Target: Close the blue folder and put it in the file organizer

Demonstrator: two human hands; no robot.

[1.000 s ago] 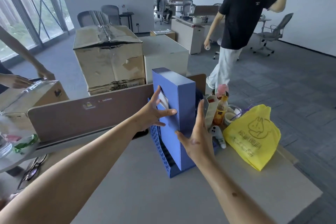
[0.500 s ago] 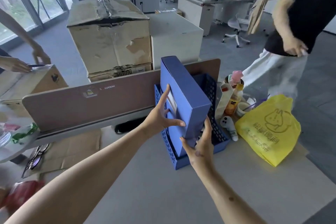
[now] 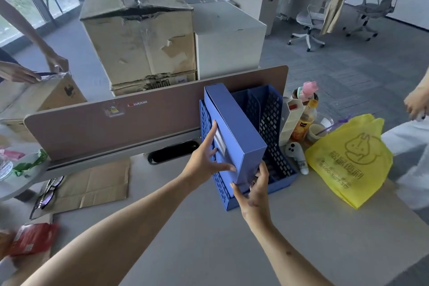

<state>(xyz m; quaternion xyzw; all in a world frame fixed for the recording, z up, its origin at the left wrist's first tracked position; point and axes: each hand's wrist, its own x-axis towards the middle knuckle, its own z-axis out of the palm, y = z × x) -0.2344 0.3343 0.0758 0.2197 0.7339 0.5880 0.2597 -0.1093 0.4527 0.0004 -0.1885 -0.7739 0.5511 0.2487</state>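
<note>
The blue folder [image 3: 234,123], a closed box file, stands tilted in the leftmost slot of the blue perforated file organizer [image 3: 271,123] on the grey desk. My left hand [image 3: 205,160] lies flat against the folder's left face, over its white label, fingers spread. My right hand [image 3: 254,190] cups the folder's near bottom corner from below, thumb and fingers on either side. The organizer's right slots hold nothing that I can see.
A brown desk divider [image 3: 139,121] runs behind the organizer. Right of it stand bottles [image 3: 304,118], a cup, a white controller [image 3: 294,151] and a yellow bag [image 3: 350,158]. Cardboard [image 3: 92,183] and glasses lie at left. Another person's hand [image 3: 417,102] is at far right.
The folder has sunk lower into the organizer's left slot and leans further back. Both my hands followed it down. The person at right has moved mostly out of view.
</note>
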